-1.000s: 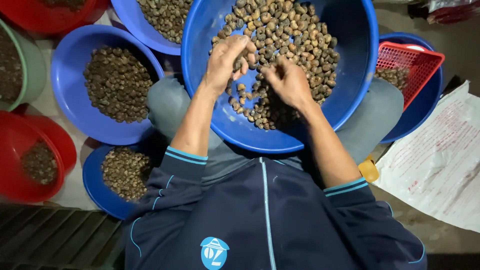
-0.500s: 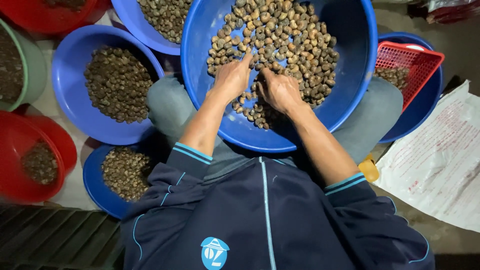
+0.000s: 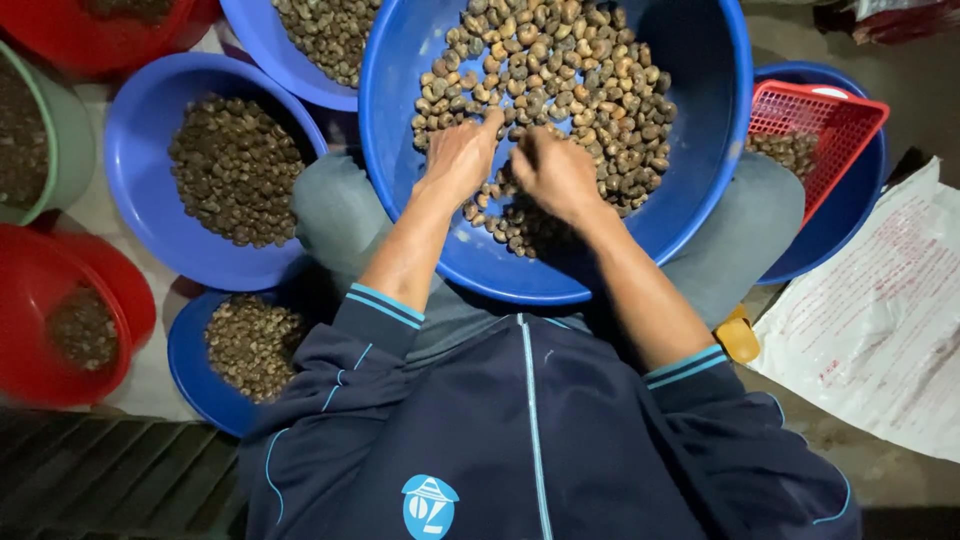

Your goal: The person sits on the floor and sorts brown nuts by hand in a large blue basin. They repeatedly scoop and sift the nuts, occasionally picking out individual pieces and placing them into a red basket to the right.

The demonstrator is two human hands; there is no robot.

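Observation:
A large blue basin [image 3: 700, 150] rests on my lap, filled with a heap of brown cashew nuts [image 3: 570, 80] in their shells. My left hand [image 3: 458, 158] lies palm down on the near edge of the heap, fingers curled among the nuts. My right hand [image 3: 556, 172] sits close beside it, fingers bent into the nuts. The fingertips of both hands are partly buried, so I cannot see whether either one grips a nut.
To the left stand a blue bowl of darker nuts [image 3: 232, 170], a smaller blue bowl [image 3: 250, 345], red tubs [image 3: 60, 320] and a green tub [image 3: 70, 130]. A red mesh basket [image 3: 825, 130] sits in a blue basin at right, beside a printed white sack [image 3: 880, 320].
Both hands have slid down and toward me over the heap, drawing nuts to the near side of the basin. They stay close together.

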